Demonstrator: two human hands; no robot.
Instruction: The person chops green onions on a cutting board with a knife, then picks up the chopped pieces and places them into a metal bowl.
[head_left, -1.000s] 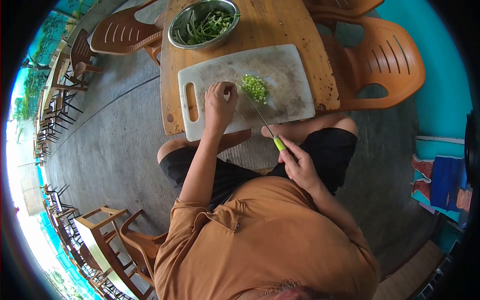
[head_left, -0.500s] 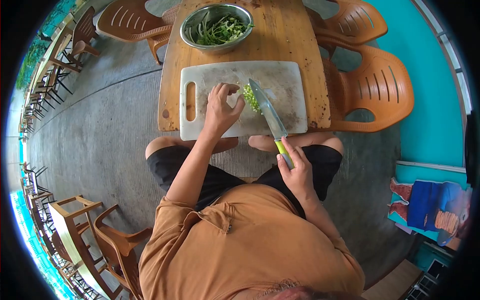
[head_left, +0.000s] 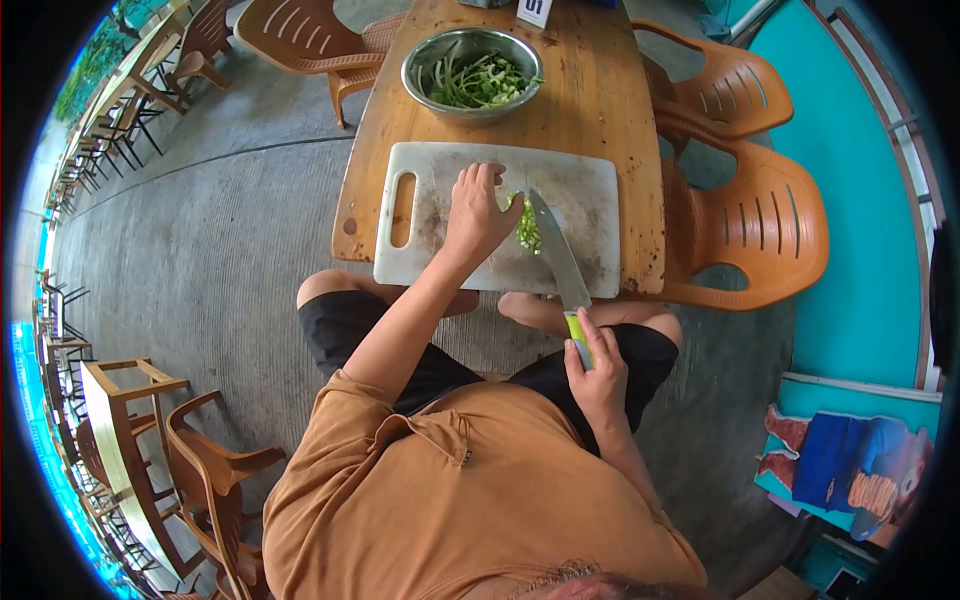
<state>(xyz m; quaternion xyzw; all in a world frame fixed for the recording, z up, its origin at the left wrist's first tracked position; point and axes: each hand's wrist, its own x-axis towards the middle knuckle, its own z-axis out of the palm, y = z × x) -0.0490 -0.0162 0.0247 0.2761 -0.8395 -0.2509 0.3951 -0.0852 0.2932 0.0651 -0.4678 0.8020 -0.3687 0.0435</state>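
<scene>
A white, stained cutting board (head_left: 450, 260) lies at the near edge of the wooden table. On it is a small pile of chopped green pieces (head_left: 528, 234). My right hand (head_left: 598, 372) is closed round the green and grey handle of a knife (head_left: 562, 255), whose blade lies along the right side of the pile. My left hand (head_left: 478, 212) is over the board left of the pile, fingers curled but apart, thumb near the blade tip; nothing shows in it. Beyond the board stands a steel bowl (head_left: 410, 88) holding cut green leaves and stalks.
The wooden table (head_left: 590, 100) carries a small number sign (head_left: 535, 12) at its far side. Orange chairs stand at its right (head_left: 765, 225) and far left (head_left: 300, 40). More chairs and a wooden frame (head_left: 115, 400) are on the left.
The whole view has shifted, so table, board and bowl appear lower and further right. My left thumb is now closer to the knife tip and the chopped pile.
</scene>
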